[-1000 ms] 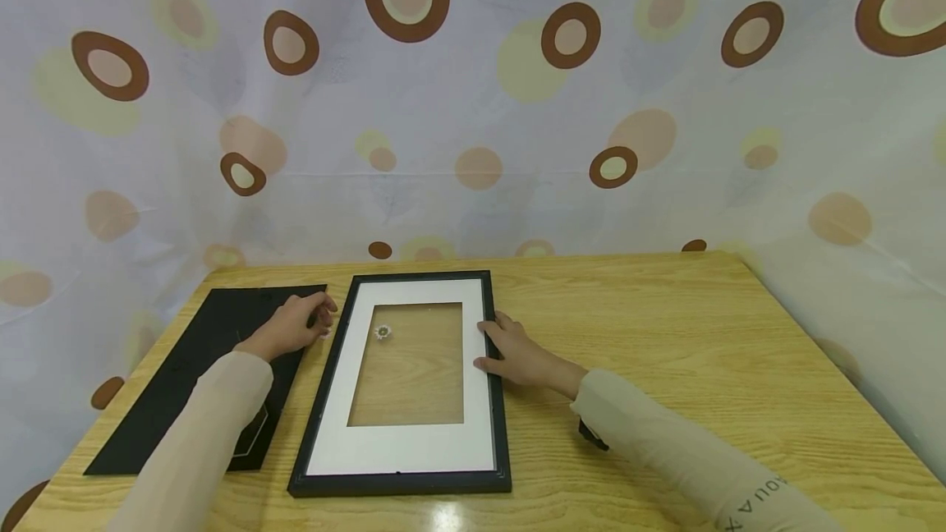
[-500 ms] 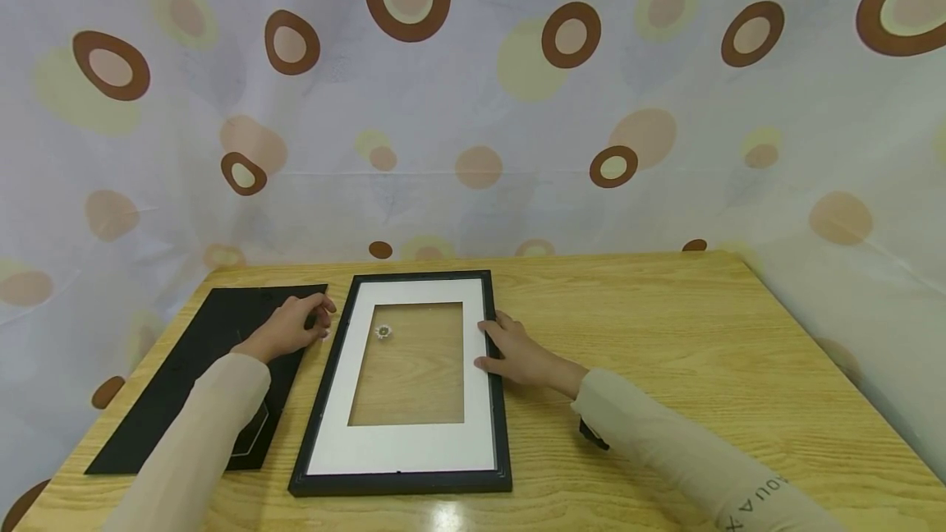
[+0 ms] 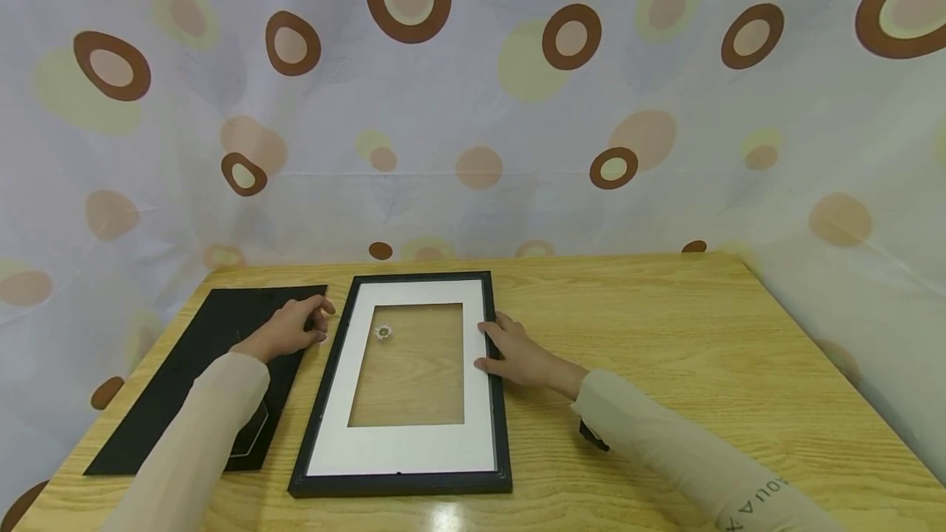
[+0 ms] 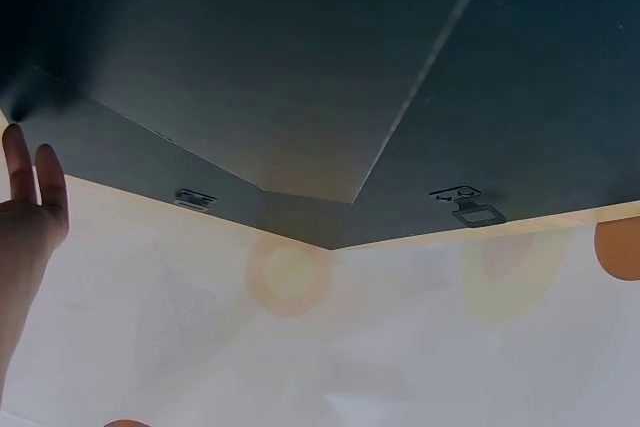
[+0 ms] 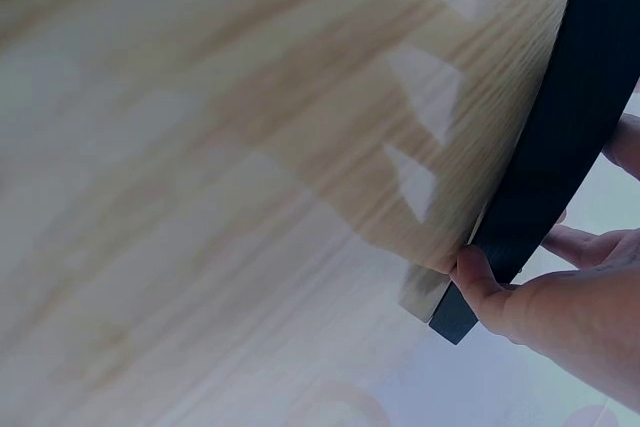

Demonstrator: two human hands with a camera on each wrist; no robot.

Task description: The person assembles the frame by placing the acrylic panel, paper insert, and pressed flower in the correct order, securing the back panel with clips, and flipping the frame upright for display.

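A black picture frame (image 3: pixel 399 483) with a white mat (image 3: pixel 402 450) lies flat on the table. Inside the mat's opening is a small white daisy-like flower (image 3: pixel 383 332), wood grain showing around it. My right hand (image 3: pixel 521 357) grips the frame's right side, its fingertips over the rim onto the mat; the right wrist view has the thumb against the black frame edge (image 5: pixel 560 117). At the upper right edge of a black backing board (image 3: pixel 188 351) hovers or rests my left hand (image 3: pixel 290 327), fingers loosely bent. I cannot tell whether it touches the board or has something tiny at the fingertips.
The backing board, left of the frame, carries a stand flap (image 4: pixel 290 137) and metal clips (image 4: pixel 467 205). Behind the wooden table (image 3: pixel 628 310) hangs a patterned cloth (image 3: pixel 473 105), which also runs along both sides. A narrow strip of table separates board and frame.
My left hand has shifted very slightly to the left. The right hand, frame, flower and board stay where they were.
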